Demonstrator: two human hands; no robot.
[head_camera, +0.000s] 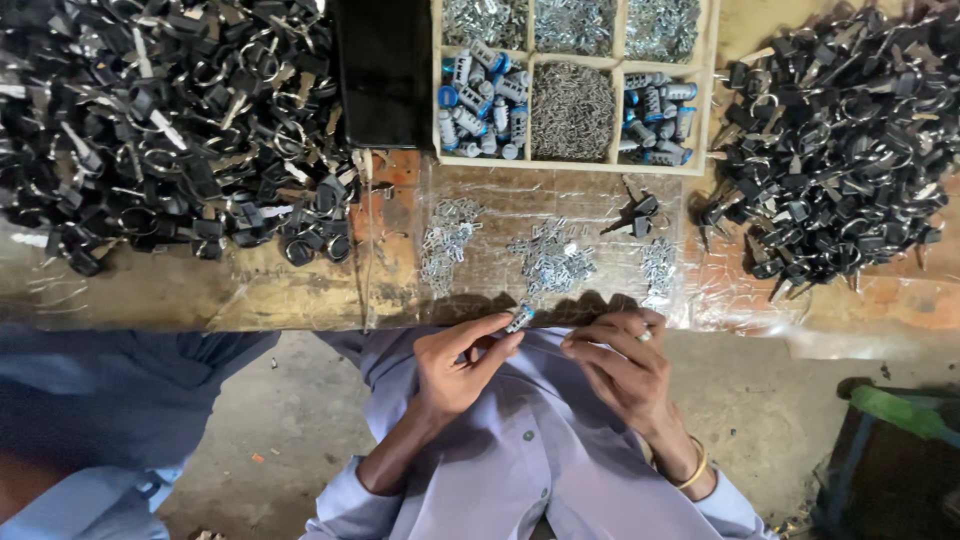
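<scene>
My left hand (462, 358) pinches a small silver lock cylinder with a blue end (519, 318) between thumb and fingers, close to my chest at the table's near edge. My right hand (618, 358) is curled just to the right of it, fingertips bent inward around a tiny metal piece (645, 337); what it is I cannot tell. Three small heaps of silver metal parts (550, 260) lie on the clear plastic sheet just beyond both hands. A pair of black-headed keys (636, 215) lies behind the heaps.
A wooden compartment tray (708, 90) at the back holds blue-and-silver cylinders (485, 100) and small metal pins. Large piles of black-headed keys on rings lie at left (160, 120) and right (840, 140). A black box (383, 70) stands left of the tray.
</scene>
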